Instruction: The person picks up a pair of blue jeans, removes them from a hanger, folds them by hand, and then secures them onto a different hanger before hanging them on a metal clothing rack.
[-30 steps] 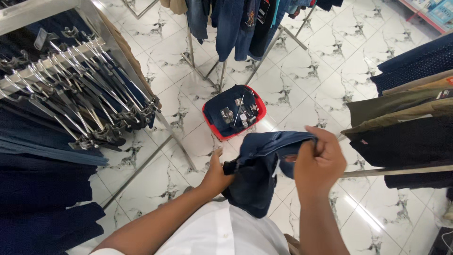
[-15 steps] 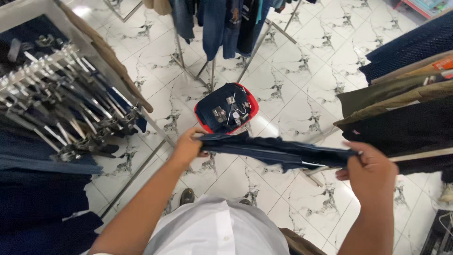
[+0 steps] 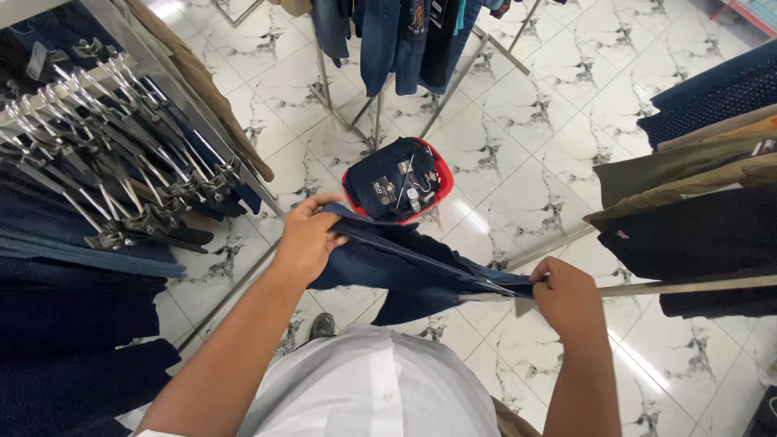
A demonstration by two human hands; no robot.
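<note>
A pair of dark blue jeans [image 3: 409, 271] is stretched out in front of me at waist height. My left hand [image 3: 307, 236] grips one end of the jeans' top edge. My right hand [image 3: 569, 299] pinches the other end, lower and to the right. Beyond the jeans, on the floor, stands a red basket [image 3: 441, 184] with dark folded clothes and metal clip hangers in it. My white shirt fills the bottom of the view.
A rack of dark trousers on metal clip hangers [image 3: 105, 178] stands at my left. Another rack with navy, olive and black trousers [image 3: 696, 210] is at my right. Jeans hang on a metal stand [image 3: 388, 40] ahead. The floor is white marble-patterned tile [image 3: 558, 105].
The jeans went from bunched between my hands to pulled out flat. My hands moved apart, the right one dropping lower to the right.
</note>
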